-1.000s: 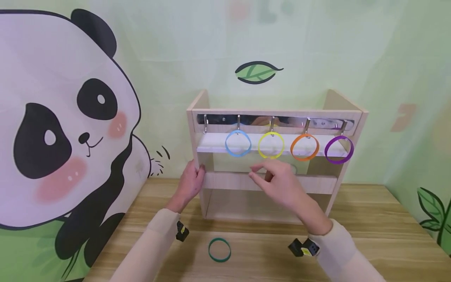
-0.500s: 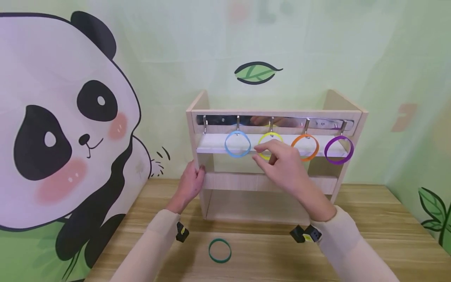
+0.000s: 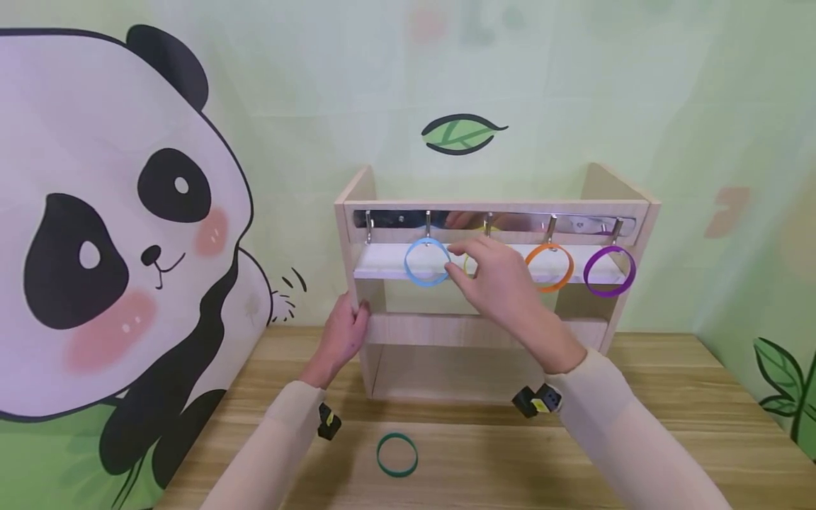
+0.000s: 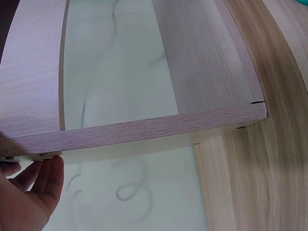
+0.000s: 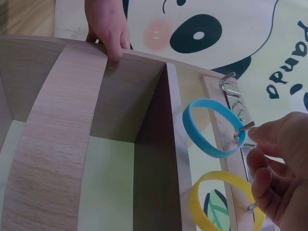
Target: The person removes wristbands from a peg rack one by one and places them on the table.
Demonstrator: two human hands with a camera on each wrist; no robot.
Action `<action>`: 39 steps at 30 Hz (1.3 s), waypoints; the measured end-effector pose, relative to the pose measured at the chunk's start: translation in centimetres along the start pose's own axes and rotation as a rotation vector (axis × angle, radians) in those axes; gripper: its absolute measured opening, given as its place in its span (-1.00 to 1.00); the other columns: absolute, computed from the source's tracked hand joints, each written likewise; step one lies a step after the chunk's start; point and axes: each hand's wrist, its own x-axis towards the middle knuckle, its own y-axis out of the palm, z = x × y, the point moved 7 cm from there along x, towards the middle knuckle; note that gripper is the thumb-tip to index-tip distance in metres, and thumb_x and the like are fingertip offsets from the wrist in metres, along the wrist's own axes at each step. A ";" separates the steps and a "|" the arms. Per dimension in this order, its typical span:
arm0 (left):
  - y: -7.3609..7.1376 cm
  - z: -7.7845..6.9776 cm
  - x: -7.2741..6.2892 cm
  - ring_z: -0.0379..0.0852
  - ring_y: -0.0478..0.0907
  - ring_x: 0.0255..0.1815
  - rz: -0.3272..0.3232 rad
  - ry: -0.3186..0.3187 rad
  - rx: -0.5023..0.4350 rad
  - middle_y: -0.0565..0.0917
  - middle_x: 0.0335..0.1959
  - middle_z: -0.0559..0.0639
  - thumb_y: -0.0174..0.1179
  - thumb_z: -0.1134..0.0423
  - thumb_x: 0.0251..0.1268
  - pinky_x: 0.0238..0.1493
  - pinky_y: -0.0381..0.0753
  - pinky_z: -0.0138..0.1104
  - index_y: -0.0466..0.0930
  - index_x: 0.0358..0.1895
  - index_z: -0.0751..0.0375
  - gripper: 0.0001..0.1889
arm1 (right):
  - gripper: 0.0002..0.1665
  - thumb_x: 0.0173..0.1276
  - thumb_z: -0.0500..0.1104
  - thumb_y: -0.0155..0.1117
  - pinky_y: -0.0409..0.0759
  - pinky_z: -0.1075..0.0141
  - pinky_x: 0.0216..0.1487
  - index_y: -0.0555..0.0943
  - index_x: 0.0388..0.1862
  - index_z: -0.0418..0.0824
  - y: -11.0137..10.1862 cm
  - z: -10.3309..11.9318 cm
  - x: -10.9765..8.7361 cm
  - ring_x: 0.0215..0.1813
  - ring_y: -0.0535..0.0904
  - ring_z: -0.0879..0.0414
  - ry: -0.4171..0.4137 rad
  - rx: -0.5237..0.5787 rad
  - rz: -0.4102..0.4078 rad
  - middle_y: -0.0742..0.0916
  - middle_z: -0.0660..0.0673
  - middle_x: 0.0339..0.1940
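My left hand [image 3: 344,331] grips the left side panel of a small wooden shelf unit [image 3: 487,331], its thumb inside the panel in the right wrist view. My right hand [image 3: 500,280] is raised in front of the hook rail [image 3: 519,220], thumb and forefinger parted at the right edge of a light blue silicone wristband [image 3: 408,263]. That band hangs on a metal hook [image 5: 244,130]. A yellow wristband [image 5: 197,204] hangs beside it, partly behind my right hand in the head view. Orange [image 3: 569,268] and purple [image 3: 631,273] wristbands hang further right.
A green wristband [image 3: 397,474] lies on the wooden table [image 3: 472,460] in front of the unit. The leftmost hook [image 3: 368,230] carries no band. Behind stands a pale green backdrop [image 3: 306,142] with a printed panda.
My right hand has moved up and left, from below the yellow wristband to the edge of the light blue one. My left hand has stayed on the side panel.
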 end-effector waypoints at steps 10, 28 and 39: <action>0.0 -0.1 0.0 0.14 0.46 0.05 0.008 0.009 -0.006 0.41 0.10 0.22 -0.20 0.14 0.47 -0.02 0.56 0.03 0.25 0.28 0.26 -0.57 | -0.61 0.21 -0.14 0.37 0.55 0.21 -0.29 0.65 0.01 -0.23 1.5 0.2 2.0 -0.29 0.55 -0.01 0.061 -0.079 0.125 0.71 -0.15 -0.11; -0.1 -0.3 -0.1 0.14 0.45 0.04 -0.004 -0.010 0.003 0.42 0.07 0.24 -0.18 0.13 0.46 0.01 0.54 0.02 0.30 0.24 0.27 -0.59 | -0.78 0.22 -0.21 0.34 0.59 0.20 -0.34 0.66 -0.15 -0.26 2.4 0.4 2.8 -0.33 0.59 0.04 0.039 -0.083 0.097 0.72 -0.12 -0.25; -0.1 -0.3 -0.1 0.13 0.45 0.05 -0.012 0.000 -0.002 0.42 0.09 0.23 -0.17 0.14 0.46 0.01 0.54 0.02 0.29 0.23 0.27 -0.60 | -0.83 0.24 -0.23 0.31 0.56 0.14 -0.30 0.71 -0.20 -0.23 2.0 0.7 2.5 -0.32 0.60 -0.05 0.000 -0.064 0.022 0.75 -0.11 -0.26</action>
